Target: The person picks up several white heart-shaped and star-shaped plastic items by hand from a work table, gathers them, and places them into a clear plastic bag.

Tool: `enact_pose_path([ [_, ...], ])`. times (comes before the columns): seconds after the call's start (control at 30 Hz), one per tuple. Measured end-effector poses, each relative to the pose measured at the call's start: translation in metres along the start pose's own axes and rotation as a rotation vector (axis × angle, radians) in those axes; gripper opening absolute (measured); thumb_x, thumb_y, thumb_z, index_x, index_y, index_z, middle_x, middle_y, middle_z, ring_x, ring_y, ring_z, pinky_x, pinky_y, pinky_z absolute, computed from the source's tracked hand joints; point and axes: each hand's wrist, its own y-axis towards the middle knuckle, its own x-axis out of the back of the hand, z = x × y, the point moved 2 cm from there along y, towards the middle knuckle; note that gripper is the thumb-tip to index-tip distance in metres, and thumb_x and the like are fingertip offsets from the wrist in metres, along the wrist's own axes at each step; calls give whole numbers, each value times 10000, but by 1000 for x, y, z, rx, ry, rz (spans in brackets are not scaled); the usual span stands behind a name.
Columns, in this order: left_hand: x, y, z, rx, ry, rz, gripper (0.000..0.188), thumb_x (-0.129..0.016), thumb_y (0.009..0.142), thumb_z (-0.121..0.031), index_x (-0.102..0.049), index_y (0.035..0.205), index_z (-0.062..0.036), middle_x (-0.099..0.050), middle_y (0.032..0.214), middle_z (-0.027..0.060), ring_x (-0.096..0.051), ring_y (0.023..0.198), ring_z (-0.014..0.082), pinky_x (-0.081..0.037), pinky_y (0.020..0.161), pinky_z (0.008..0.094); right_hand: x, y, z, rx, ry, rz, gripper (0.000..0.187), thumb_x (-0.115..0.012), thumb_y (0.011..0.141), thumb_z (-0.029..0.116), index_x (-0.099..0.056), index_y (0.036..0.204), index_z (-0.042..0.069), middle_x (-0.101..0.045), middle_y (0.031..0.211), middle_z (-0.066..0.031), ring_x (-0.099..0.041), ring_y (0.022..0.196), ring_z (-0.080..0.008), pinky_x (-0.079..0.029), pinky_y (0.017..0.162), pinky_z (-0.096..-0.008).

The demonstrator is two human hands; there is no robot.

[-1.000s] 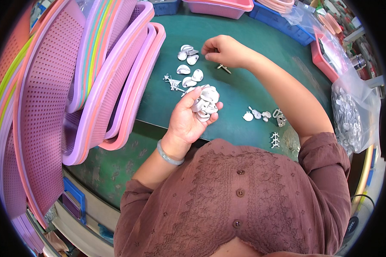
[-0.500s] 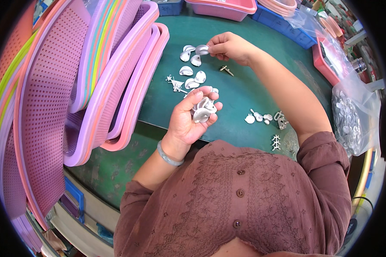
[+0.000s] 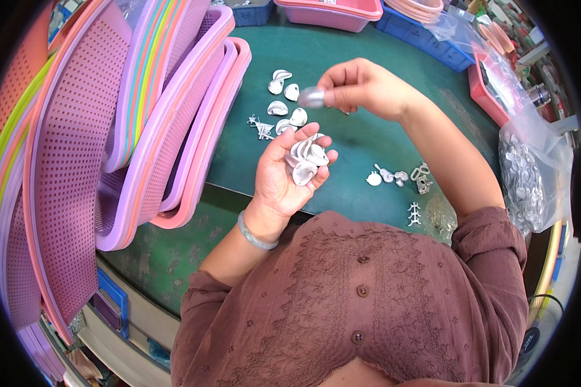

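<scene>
Several curved, silver metal pieces (image 3: 303, 169) lie in the cupped palm of my left hand (image 3: 274, 174), whose fingers curl up around them. Between thumb and fingers, my right hand (image 3: 363, 87) pinches another silver oval piece (image 3: 312, 98), smeared by motion, just above and beyond the left hand. Beyond the left fingers, more curved silver pieces (image 3: 277, 108) are scattered on the green tabletop (image 3: 348, 145). A flat, spiky piece with a star shape (image 3: 260, 128) lies left of them. My right hand mostly hides a small bar-shaped piece.
Stacked perforated plastic baskets (image 3: 77, 148) lean along the left. Small silver parts (image 3: 385, 174) and a branched piece (image 3: 414, 213) lie near the right forearm. A clear bag of metal parts (image 3: 521, 180) stands far right. Pink tray (image 3: 332, 14) and blue crate (image 3: 419, 39) line the back.
My right hand has come nearer to me, carrying the oval piece away from the scattered ones toward my left hand. The left hand stays nearly in place; its pieces show more fanned out.
</scene>
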Motion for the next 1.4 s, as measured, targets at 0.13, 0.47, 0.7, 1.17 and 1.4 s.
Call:
enact_pose_path([
  [0.13, 4, 2, -1, -1, -10, 64, 395, -465, 878, -339, -508, 1126, -34, -545, 1043, 158, -556, 935, 322, -533, 638, 341, -18, -6, 13, 212, -460, 219, 191, -610, 762, 127, -608, 900, -6, -603, 750, -47, -551, 675, -156, -453, 643, -268],
  [0.47, 0, -6, -1, -59, 183, -28, 187, -441, 878, -158, -520, 1009, -50, -556, 978, 91, -583, 844, 233, -512, 546, 280, 21, 90, -47, 280, -1090, -291, 201, -604, 725, 111, -627, 919, 61, -573, 888, -105, -568, 822, -282, -464, 725, -361],
  [0.7, 2, -7, -6, -81, 197, -14, 207, -441, 876, -161, -526, 1023, -44, -552, 981, 104, -580, 848, 237, -521, 555, 286, 35, 97, -53, 72, -774, -417, 173, -560, 758, 152, -653, 850, 39, -637, 808, -123, -598, 724, -267, -472, 695, -342],
  [1.17, 7, 3, -7, -7, 19, 48, 341, -453, 886, -270, -515, 1094, -6, -513, 1066, 185, -539, 929, 321, -529, 637, 347, 11, 27, -5, -123, 11, -108, 131, -591, 786, 138, -619, 832, 19, -571, 678, -10, -463, 563, -61, -375, 511, -199],
  [1.4, -4, -1, -5, -47, 89, -68, 278, -478, 876, -288, -532, 1025, -60, -568, 966, 107, -580, 838, 253, -515, 564, 305, -1, 36, 9, 43, -615, 90, 186, -577, 805, 128, -608, 905, -26, -613, 767, -43, -524, 685, -78, -443, 627, -240],
])
